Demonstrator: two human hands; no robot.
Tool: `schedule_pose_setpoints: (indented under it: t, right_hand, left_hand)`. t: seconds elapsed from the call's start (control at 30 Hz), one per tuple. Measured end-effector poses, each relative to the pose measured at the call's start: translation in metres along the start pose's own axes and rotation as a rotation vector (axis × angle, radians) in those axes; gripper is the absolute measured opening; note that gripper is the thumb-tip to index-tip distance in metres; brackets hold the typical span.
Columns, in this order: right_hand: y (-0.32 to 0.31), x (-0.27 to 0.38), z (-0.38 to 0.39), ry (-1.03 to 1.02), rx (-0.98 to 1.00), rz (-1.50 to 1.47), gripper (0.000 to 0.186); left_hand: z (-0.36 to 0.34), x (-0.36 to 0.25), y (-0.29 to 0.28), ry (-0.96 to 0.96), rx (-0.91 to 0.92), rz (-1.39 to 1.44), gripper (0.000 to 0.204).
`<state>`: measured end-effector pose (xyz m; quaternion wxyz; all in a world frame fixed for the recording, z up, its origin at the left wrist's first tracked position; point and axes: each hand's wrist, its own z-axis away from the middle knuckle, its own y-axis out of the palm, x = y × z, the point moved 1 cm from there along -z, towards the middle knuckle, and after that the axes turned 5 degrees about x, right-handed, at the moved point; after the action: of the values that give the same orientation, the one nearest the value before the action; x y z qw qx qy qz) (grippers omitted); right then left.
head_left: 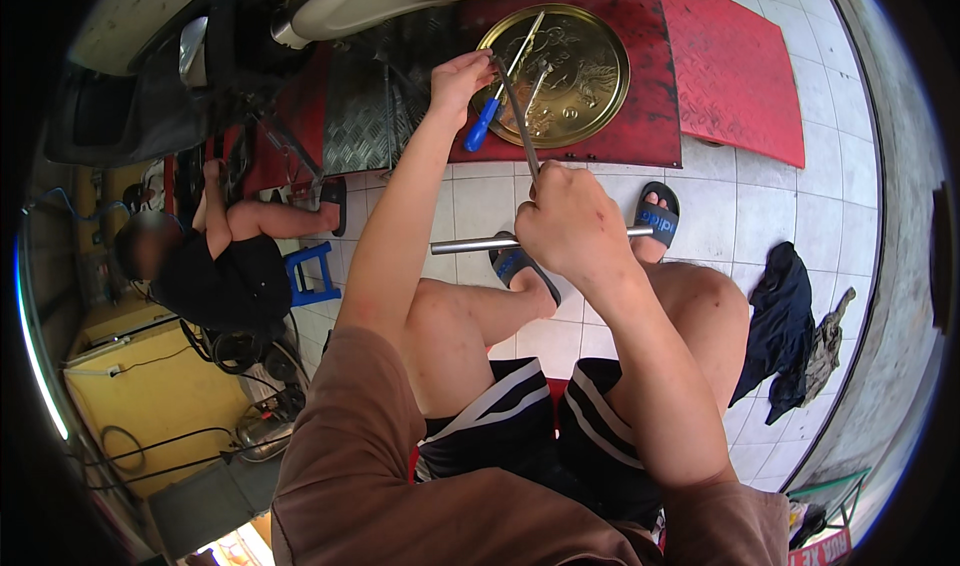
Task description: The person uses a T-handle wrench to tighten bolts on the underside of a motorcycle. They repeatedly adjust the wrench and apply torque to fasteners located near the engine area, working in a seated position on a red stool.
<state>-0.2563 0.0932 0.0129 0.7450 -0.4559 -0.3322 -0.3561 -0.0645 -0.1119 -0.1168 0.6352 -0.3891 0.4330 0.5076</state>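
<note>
My right hand [570,216] is closed in a fist around a silver metal rod [465,247], which sticks out on both sides above my knees. A long, dark, slightly curved bar [520,116] runs up from the same fist. My left hand [463,84] pinches the far end of that bar between its fingers; whether bar and rod are joined is hidden by the fist. Just beyond lies a round gold tray [600,91], holding a screwdriver with a blue handle [482,126] and a small silver metal tool [538,84].
The tray rests on a red metal platform [648,116] with a red ramp [735,76] at its right. A motorbike [400,1] stands over the platform. Another person [225,276] sits low at left near a blue stool [315,274]. Dark cloth [780,316] lies on the tiles.
</note>
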Motion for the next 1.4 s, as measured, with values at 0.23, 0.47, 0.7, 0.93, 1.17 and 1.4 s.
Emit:
schedule_pose_setpoints:
  t: [0.23, 0.47, 0.7, 0.93, 1.17, 1.4]
  right_hand:
    - [0.003, -0.002, -0.003, -0.020, 0.005, -0.020, 0.028]
    - [0.004, -0.001, -0.001, -0.026, -0.016, -0.027, 0.027]
    - [-0.001, 0.000, 0.001, -0.016, -0.031, -0.013, 0.026]
    - [0.002, 0.001, 0.009, -0.016, -0.053, 0.000, 0.028]
    - [0.035, 0.006, 0.023, -0.036, -0.084, -0.516, 0.020]
    - [0.038, 0.011, 0.034, 0.143, 0.109, -1.067, 0.024]
  left_hand:
    - [-0.001, 0.001, 0.012, -0.011, 0.033, 0.091, 0.026]
    - [-0.006, 0.003, 0.011, 0.001, -0.035, 0.241, 0.021]
    - [-0.004, 0.000, 0.016, 0.010, 0.008, 0.210, 0.020]
    - [-0.002, -0.003, 0.023, 0.047, 0.071, 0.091, 0.024]
    - [0.005, -0.024, 0.068, 0.116, 0.148, -0.044, 0.023]
    - [0.025, -0.051, 0.118, 0.439, 0.171, -0.195, 0.019]
